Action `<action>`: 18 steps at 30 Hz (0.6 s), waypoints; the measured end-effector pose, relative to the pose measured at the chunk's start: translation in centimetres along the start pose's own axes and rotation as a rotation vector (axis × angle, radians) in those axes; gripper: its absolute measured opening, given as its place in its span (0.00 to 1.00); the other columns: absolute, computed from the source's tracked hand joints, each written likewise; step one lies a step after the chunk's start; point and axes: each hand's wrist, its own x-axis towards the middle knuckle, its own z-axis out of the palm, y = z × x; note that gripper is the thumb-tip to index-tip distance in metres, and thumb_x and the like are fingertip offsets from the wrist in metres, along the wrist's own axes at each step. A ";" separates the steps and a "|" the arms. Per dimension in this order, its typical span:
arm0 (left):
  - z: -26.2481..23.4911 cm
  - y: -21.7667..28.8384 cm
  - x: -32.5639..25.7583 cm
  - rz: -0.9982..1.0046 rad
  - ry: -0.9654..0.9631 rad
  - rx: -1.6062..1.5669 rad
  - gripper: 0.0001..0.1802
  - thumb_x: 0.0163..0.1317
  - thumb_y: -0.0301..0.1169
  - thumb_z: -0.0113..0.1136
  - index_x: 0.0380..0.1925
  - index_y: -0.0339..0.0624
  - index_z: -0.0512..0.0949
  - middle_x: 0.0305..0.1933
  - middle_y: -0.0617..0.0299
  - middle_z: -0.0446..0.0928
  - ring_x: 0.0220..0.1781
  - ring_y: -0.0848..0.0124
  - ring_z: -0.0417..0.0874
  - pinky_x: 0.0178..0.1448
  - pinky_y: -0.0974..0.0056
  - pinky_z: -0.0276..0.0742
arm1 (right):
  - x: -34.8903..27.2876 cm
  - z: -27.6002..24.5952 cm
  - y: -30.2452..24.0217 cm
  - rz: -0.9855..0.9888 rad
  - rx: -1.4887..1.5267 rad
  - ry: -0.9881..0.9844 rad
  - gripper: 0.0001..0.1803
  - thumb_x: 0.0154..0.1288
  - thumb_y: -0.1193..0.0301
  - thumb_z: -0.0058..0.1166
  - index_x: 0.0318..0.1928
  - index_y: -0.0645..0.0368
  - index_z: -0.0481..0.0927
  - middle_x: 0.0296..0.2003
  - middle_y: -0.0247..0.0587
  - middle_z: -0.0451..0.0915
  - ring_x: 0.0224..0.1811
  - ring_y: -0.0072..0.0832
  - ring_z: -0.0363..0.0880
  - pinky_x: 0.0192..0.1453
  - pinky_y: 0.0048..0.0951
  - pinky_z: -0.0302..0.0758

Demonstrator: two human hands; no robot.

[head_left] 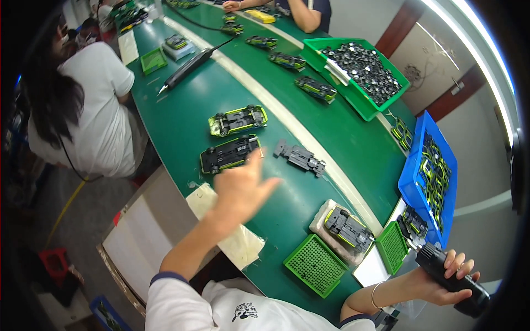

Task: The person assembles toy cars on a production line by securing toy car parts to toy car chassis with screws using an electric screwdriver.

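Two upturned toy cars sit right ahead of the left hand on the long green worktop: a black plastic toy car chassis with yellow-green trim, almost at the fingertips, and a yellow-green toy car body lying wheels-up just beyond it. Left hand is open, fingers spread and loose, hovering over the near edge and gripping nothing. Right hand is wrapped tight around a chunky black electric screwdriver, way off at the right end of the worktop and well apart from both cars.

Handling-wise, I'd guess the black chassis is light, stiff moulded plastic, kinda slick, with small wheels and clips that could snap if squeezed hard. Best bet is pinching it across the long sides, mid-body, clear of the axles.

Other stuff nearby: a bare black plastic chassis frame to the right of the cars, another upturned dark toy car on a pale cloth pad, a green perforated square tray just in front of that pad, and a blue plastic bin of car parts at the far right
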 end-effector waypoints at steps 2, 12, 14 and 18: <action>-2.9 -1.5 0.0 -0.175 -0.144 0.254 0.28 0.47 0.44 0.63 0.45 0.36 0.73 0.21 0.51 0.77 0.26 0.57 0.80 0.30 0.57 0.74 | -0.1 0.5 0.1 -0.014 -0.009 0.034 0.23 0.57 0.57 0.54 0.43 0.62 0.66 0.25 0.33 0.59 0.20 0.18 0.59 0.22 0.17 0.56; -4.1 -5.1 6.6 -0.195 -0.079 0.322 0.16 0.56 0.37 0.53 0.41 0.38 0.76 0.32 0.44 0.77 0.37 0.50 0.78 0.41 0.53 0.74 | 0.0 0.0 -0.1 -0.027 -0.019 0.063 0.25 0.56 0.58 0.55 0.46 0.64 0.66 0.24 0.33 0.60 0.20 0.17 0.61 0.21 0.17 0.59; -3.6 -2.9 5.6 -0.146 -0.059 0.259 0.16 0.56 0.37 0.53 0.41 0.38 0.76 0.30 0.43 0.77 0.36 0.51 0.78 0.40 0.53 0.74 | 0.1 -0.2 -0.1 -0.041 -0.064 0.082 0.25 0.55 0.58 0.56 0.45 0.63 0.67 0.24 0.32 0.61 0.19 0.17 0.61 0.22 0.17 0.60; -2.1 -1.3 3.6 -0.022 -0.075 0.075 0.16 0.54 0.36 0.56 0.41 0.40 0.76 0.17 0.51 0.75 0.23 0.56 0.78 0.30 0.57 0.72 | 0.2 -0.1 0.3 -0.059 -0.092 0.103 0.25 0.55 0.58 0.56 0.45 0.63 0.67 0.24 0.33 0.61 0.19 0.17 0.61 0.22 0.17 0.60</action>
